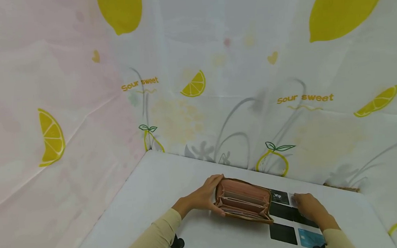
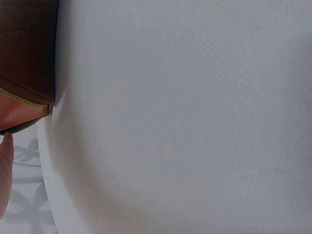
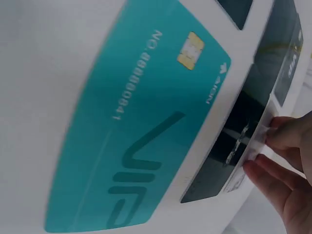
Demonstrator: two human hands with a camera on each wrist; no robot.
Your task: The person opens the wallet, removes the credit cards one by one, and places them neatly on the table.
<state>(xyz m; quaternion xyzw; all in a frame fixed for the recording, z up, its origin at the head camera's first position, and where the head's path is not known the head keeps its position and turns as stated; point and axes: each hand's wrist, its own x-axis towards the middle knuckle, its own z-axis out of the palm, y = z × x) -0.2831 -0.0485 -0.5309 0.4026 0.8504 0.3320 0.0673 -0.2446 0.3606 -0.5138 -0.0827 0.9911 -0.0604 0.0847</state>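
You're in a small draped corner that looks like a makeshift booth set up for tabletop work; whether it sits within a home or a studio, you can't tell. Behind your white table point(image 1: 145, 195), a creased pale sheet point(image 1: 210, 43) carries lemon slices point(image 1: 195, 86) and "Sour sweet" lettering point(image 1: 306, 99). Left of the table, a pinkish sheet point(image 1: 86, 81) meets the pale one.

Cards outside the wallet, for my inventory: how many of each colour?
Black cards: 4
Blue card: 1
Pale card: 1
Total: 6
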